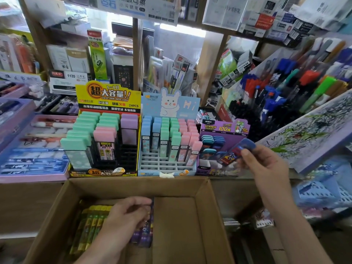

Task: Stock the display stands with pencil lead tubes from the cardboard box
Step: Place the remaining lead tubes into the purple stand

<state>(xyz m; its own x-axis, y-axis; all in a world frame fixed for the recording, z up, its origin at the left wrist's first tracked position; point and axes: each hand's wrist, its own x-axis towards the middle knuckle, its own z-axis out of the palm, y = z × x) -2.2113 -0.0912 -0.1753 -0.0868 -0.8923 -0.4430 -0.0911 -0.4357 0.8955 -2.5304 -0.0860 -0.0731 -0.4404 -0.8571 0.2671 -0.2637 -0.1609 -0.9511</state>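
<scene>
Reaching down into the cardboard box (133,184) with the left hand (123,216), curled over the tops of purple lead tubes (145,235) standing against the inner divider (177,225); cannot tell whether gripping one or only touching. Just left of these, also in the box, rows of yellow-green tubes (91,225). Pinching a blue-capped lead tube (238,151) with the right hand (264,164), between thumb and fingertips, tilted with the cap uppermost, just above the front of the purple display stand (224,126) at the right end of the row. Behind the box, side by side with that stand: a blue rabbit stand (171,103) partly filled with blue, green and pink tubes, and a yellow stand (108,96) holding green, pink and lilac cases.
</scene>
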